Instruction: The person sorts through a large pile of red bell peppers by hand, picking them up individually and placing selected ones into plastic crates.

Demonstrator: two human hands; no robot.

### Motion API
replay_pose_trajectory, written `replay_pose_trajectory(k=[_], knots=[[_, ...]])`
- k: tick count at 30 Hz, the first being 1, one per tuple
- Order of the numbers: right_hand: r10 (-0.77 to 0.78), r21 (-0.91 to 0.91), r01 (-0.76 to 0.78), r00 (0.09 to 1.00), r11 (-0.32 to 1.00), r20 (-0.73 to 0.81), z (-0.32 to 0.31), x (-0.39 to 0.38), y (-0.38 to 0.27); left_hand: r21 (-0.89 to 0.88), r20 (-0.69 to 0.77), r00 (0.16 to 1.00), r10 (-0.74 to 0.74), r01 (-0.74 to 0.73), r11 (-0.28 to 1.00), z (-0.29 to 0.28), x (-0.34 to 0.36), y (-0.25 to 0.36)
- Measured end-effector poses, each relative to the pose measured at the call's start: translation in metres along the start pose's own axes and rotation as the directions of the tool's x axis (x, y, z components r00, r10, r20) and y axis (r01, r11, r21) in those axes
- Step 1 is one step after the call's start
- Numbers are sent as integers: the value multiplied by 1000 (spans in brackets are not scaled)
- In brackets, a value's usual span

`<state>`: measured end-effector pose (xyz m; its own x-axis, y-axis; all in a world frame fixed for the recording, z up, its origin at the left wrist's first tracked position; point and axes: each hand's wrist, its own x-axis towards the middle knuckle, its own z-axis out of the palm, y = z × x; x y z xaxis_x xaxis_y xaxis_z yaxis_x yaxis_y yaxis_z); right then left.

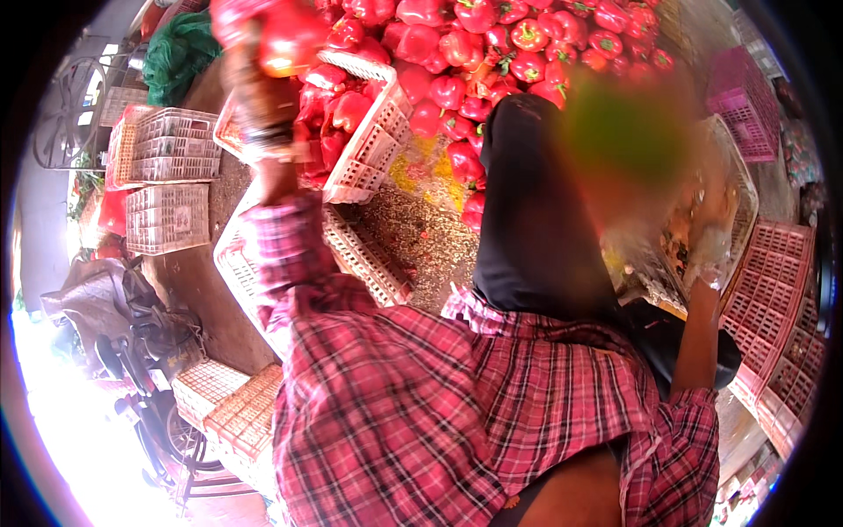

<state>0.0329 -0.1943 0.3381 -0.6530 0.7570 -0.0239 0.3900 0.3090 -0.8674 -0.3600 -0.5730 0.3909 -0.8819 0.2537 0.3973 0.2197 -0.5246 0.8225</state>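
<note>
Raised at the upper left, my left hand (256, 83) is smeared by motion and closed around a large, glossy red bell pepper (294, 42). Below it stands a pale plastic crate (373, 145) holding more red bell peppers (338, 119). My right hand (713, 211), also blurred and seemingly in a clear glove, is over a light crate (745, 180) with brownish scraps inside; its fingers are too smeared to read. Between my knee and that hand a round green shape (628, 132) shows, too blurred to name, apart from the hand as far as I can see.
A large heap of red bell peppers (527, 44) covers the floor ahead. Empty-looking crates (176, 145) stand at left, with pinkish crates (773, 290) and a purple crate (745, 101) at right. Green netting (180, 57) lies far left; a motorbike (162, 395) stands lower left.
</note>
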Motion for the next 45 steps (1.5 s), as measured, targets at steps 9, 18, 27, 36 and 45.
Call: replay_pose_trajectory(k=[9,18,27,36,45], knots=[[272,199,-252,959,947,-75,73,-22,60,946,-299,934,-197,317,66,-347,-11,-137],[679,174,-663,733,728,-48,92,-18,85,892,-434,793,-427,312,-327,-377,2,-200],[806,114,-798,584,591,-95,113,-8,105,733,-644,726,-243,493,-469,-370,-48,-223],[751,177,-730,649,660,-123,143,11,141,629,-716,698,-20,633,-451,-381,18,-298],[447,-269,-367,814,891,371,92,12,108,864,-501,851,-158,502,-34,-265,20,-226]])
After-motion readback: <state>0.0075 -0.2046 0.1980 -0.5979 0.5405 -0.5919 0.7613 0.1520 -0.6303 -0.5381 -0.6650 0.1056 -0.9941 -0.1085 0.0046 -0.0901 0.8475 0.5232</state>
